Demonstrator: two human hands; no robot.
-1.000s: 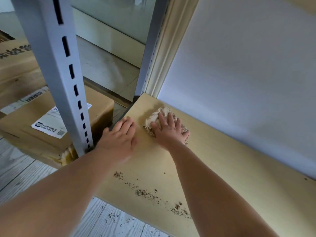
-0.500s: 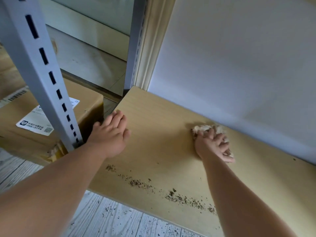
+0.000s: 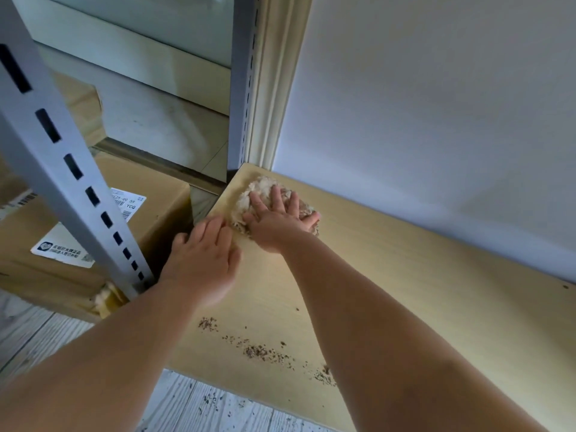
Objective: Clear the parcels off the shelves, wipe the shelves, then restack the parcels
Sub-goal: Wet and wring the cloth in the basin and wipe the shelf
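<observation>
Nearest the camera, a line of crumbs [image 3: 268,353] lies on the shelf [image 3: 405,291] close to its front edge, so wiping looks unfinished. Further in, the left hand [image 3: 202,260] rests flat on the shelf, fingers straight, gripping nothing. Beyond it, the right hand [image 3: 280,219] presses spread fingers onto the rag [image 3: 258,191] at the shelf's far left corner. This shelf holds no parcels; one parcel [image 3: 93,232] sits off its left end, probably on the floor. Restacking remains.
</observation>
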